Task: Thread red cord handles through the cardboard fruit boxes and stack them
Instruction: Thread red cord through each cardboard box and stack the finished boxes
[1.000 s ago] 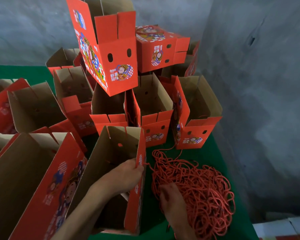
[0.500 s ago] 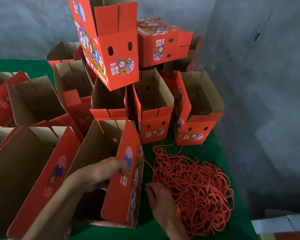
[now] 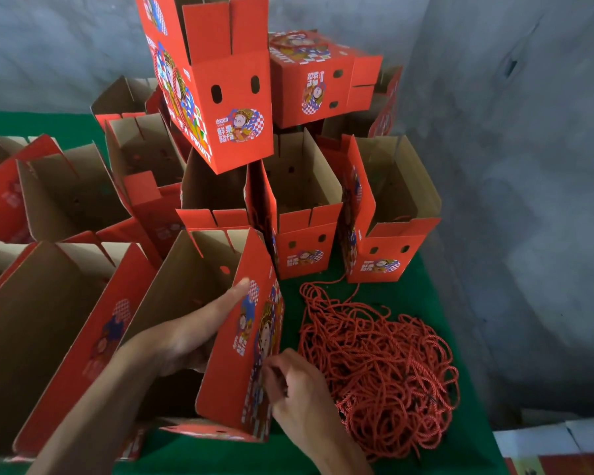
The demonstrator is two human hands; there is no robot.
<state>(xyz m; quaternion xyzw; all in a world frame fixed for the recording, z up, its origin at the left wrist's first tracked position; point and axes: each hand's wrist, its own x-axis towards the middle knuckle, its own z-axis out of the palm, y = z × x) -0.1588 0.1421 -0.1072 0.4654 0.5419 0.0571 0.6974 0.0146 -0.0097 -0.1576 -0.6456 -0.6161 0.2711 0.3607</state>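
Turned further sideways, the nearest box (image 3: 234, 341) rests against the flat left hand (image 3: 186, 334); the right hand (image 3: 295, 382), fingers curled, pinches cord (image 3: 378, 368).

Roughly a dozen red cardboard fruit boxes (image 3: 302, 207) fill the left and centre of the frame, one tangled pile of red cord (image 3: 381, 368) lies lower right, and two hands (image 3: 186, 334) show at bottom.

Open red cardboard box (image 3: 234, 337), brown inside, tilted upright at the near edge of the green surface. Just right, tangled heap of red cord (image 3: 381, 365). Behind, stacked open boxes (image 3: 306, 214).
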